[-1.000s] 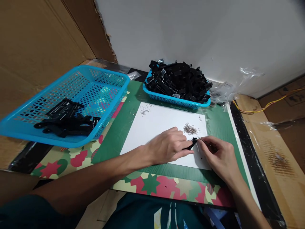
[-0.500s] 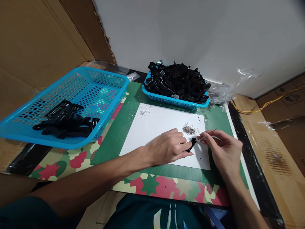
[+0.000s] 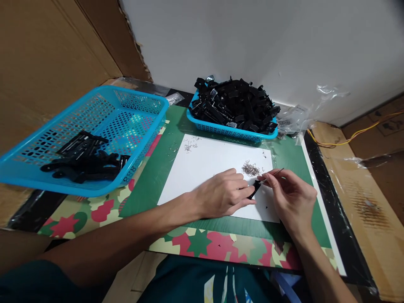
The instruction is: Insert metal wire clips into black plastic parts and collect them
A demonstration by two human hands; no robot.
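My left hand [image 3: 225,191] is closed on a small black plastic part [image 3: 255,190], holding it low over the white sheet [image 3: 202,164]. Most of that part is covered by my fingers. In my right hand [image 3: 292,195], a thin metal tool [image 3: 278,171] is pinched between thumb and fingers, its tip at the upper end of the black part. Whether it is tweezers or a plain rod I cannot make out. Just beyond both hands lies a pile of tiny bent wire pieces [image 3: 251,168]; another scatter of small wire pieces [image 3: 188,146] is at the sheet's far left corner.
A blue basket [image 3: 197,123] heaped with black plastic parts [image 3: 236,105] stands at the back. At left, a larger blue basket [image 3: 151,130] holds several black parts [image 3: 83,158]. Clear plastic bags [image 3: 295,118] lie back right, and a yellow cable [image 3: 350,141] runs along the cardboard.
The metal tool's rear end has shifted slightly left and up, and my right hand has moved a little left. My left hand keeps its grip on the black part.
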